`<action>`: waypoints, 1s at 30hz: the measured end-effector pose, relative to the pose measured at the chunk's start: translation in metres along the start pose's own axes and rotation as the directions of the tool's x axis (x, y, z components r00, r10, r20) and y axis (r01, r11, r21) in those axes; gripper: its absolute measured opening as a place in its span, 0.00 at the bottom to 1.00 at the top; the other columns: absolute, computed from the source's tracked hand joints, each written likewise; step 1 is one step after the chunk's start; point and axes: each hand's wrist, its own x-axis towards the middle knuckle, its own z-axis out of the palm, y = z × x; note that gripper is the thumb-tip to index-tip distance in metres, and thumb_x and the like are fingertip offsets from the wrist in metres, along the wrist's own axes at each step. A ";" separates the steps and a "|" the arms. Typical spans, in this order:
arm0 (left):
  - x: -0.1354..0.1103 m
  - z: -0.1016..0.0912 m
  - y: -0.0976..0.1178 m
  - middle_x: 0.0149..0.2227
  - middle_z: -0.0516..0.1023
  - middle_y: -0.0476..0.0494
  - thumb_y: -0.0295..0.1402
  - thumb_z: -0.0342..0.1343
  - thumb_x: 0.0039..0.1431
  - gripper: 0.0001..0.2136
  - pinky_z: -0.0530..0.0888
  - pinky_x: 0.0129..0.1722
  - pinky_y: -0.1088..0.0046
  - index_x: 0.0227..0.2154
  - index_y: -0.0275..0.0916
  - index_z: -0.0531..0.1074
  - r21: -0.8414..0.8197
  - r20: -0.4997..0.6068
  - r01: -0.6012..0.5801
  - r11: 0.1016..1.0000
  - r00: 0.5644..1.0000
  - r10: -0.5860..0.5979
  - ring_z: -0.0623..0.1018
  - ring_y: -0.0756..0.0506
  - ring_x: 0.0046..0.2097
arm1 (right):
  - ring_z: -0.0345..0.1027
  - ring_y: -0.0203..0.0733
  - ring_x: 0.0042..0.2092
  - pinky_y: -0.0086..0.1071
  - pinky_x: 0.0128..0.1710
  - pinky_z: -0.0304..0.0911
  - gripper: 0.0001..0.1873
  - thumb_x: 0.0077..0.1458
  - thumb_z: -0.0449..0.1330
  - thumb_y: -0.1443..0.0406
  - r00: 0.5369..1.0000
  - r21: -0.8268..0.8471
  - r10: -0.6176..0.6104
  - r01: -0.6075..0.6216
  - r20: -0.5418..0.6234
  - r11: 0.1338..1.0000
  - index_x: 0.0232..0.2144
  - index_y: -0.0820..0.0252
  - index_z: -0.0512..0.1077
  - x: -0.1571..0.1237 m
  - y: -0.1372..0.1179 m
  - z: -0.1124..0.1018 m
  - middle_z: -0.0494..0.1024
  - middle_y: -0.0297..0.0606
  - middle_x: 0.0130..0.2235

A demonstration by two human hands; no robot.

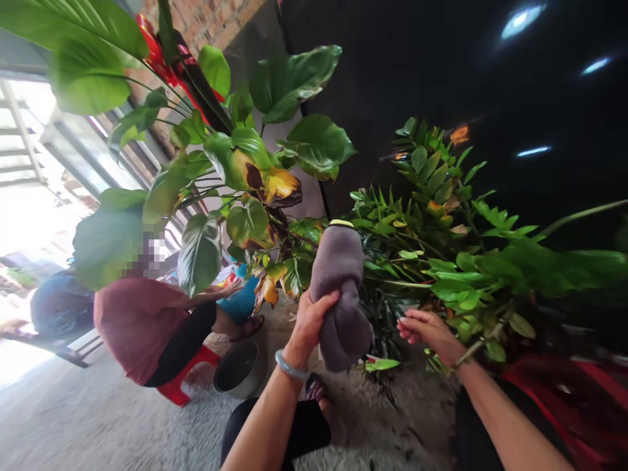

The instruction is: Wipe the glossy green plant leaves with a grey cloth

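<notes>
Above the floor [196, 435], at the middle: a grey cloth [338, 261], bunched and folded, its yellow-edged end uppermost.
Left hand [308, 322]: closed on the cloth's left side, the thumb lying across its front.
Bangle [288, 367]: pale, around the left wrist.
Right hand [426, 332]: apart from the cloth, fingers bent and close together beside the low greenery; whether anything thin is pinched in them cannot be told.
Broad-leaved plant [252, 147]: beyond the cloth and to its left, several leaves yellowed and browned.
Greenery [466, 265]: beyond the right hand, in front of a dark wall [441, 65] with bright reflections.
Person in pink [137, 317]: on a red stool [189, 376] to the left.
Bucket [238, 369]: on the floor, just beside the stool.
</notes>
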 end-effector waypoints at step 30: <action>-0.078 -0.058 -0.070 0.21 0.74 0.52 0.32 0.68 0.31 0.12 0.64 0.23 0.76 0.24 0.35 0.77 0.281 0.264 0.375 0.883 0.855 -0.447 0.68 0.52 0.22 | 0.73 0.40 0.27 0.28 0.24 0.63 0.11 0.36 0.65 0.58 0.992 -0.104 0.093 -0.085 0.080 0.991 0.15 0.58 0.70 -0.006 0.001 -0.002 0.77 0.34 0.22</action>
